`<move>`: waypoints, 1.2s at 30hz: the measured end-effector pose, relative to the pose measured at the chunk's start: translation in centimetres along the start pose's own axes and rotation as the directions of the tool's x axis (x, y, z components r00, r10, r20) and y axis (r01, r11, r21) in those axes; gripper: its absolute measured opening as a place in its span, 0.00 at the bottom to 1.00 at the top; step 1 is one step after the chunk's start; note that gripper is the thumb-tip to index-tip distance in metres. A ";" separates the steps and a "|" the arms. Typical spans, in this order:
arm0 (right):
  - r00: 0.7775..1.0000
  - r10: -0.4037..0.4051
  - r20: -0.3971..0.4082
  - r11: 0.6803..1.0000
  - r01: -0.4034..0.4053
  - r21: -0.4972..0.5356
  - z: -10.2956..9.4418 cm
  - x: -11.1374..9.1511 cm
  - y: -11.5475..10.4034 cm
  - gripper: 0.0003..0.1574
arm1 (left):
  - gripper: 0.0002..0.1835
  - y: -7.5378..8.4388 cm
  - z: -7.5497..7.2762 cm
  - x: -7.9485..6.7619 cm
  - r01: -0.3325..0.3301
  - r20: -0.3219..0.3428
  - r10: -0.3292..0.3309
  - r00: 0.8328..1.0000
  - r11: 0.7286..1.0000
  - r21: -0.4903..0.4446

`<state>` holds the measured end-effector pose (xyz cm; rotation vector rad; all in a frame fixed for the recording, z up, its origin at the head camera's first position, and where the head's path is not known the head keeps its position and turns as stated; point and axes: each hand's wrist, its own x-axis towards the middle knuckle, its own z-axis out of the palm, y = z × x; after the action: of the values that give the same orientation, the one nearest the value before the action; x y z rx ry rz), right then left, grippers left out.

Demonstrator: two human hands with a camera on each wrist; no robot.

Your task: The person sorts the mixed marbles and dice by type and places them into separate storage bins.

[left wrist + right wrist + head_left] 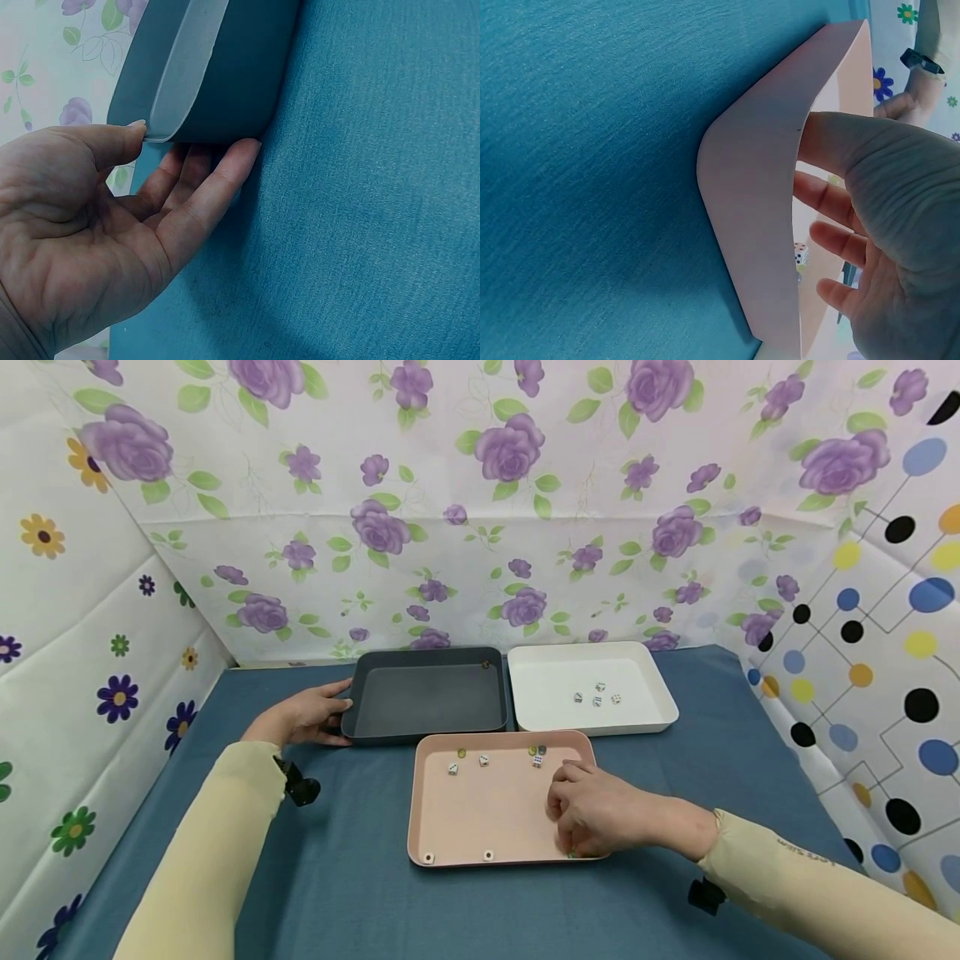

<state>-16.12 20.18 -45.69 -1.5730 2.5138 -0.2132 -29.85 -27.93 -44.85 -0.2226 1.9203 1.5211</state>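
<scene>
My left hand rests at the left end of a dark grey tray; in the left wrist view its thumb touches the rim and its fingers lie along the outer wall. My right hand reaches with bent fingers into the front right corner of a pink tray. Close to its fingertips a bit of a small green piece shows. The pink wall hides the thumb tip in the right wrist view. White dice and small yellow-green pieces lie about the pink tray.
Several dice lie in a white tray at the back right. One small brownish piece sits near the dark tray's far right corner. The three trays stand close together on a blue cloth, with patterned curtains behind and beside.
</scene>
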 end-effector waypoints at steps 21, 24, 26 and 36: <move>0.999 0.010 -0.048 1.000 -0.009 0.025 -0.9 -0.2 0.7 0.08 | 0.36 -0.1 -0.2 0.1 -0.005 0.003 0.005 1.000 1.000 0.001; 0.998 0.053 -0.040 0.998 -0.052 0.033 -1.2 -0.2 1.0 0.09 | 0.36 -0.1 -0.1 0.0 -0.005 0.002 0.005 1.000 1.000 0.000; 0.996 0.082 -0.023 0.996 -0.081 0.045 -1.3 -0.1 1.1 0.09 | 0.36 -0.1 -0.1 0.0 -0.008 0.007 0.008 1.000 1.000 0.002; 0.993 0.114 -0.040 0.991 -0.111 0.071 -1.8 0.0 1.2 0.10 | 0.36 -0.2 -0.2 0.1 -0.012 -0.004 0.012 1.000 1.000 0.009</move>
<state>-17.53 20.75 -44.20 -1.4117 2.5887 -0.3187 -29.93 -28.15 -45.06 -0.2105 1.9346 1.5205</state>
